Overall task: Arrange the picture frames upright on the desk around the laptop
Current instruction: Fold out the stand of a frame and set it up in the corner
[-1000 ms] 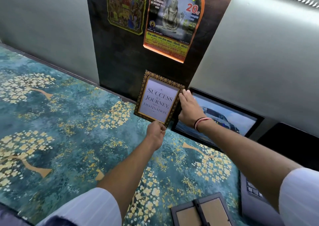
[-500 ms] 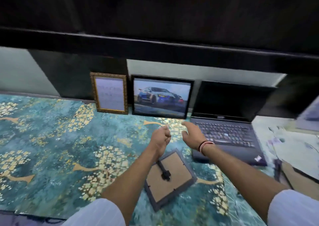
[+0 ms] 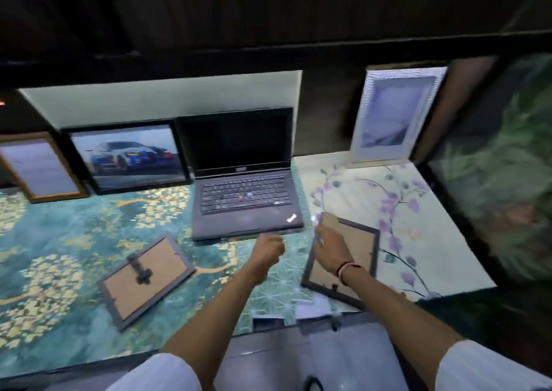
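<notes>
The open black laptop (image 3: 245, 181) stands mid-desk. Left of it, a car picture frame (image 3: 128, 156) and a gold frame (image 3: 38, 169) stand upright against the back wall. A white frame (image 3: 394, 115) stands upright to the laptop's right. Two grey frames lie face down in front: one at the left (image 3: 146, 275) with its stand showing, one at the right (image 3: 358, 241). My right hand (image 3: 331, 247) hovers over the right frame's left edge, fingers spread and touching it. My left hand (image 3: 268, 248) is loosely curled and holds nothing, just in front of the laptop.
A large dark-framed leafy picture (image 3: 493, 181) leans along the right side. A dark shelf (image 3: 268, 47) overhangs the back. The desk wears a teal-gold mat (image 3: 59, 241) and a white floral mat (image 3: 418, 235). Small papers (image 3: 310, 307) lie at the front edge.
Both hands left the gold frame, which now stands upright at the far left. The view swung right. My right hand moved from beside the laptop onto the right face-down frame.
</notes>
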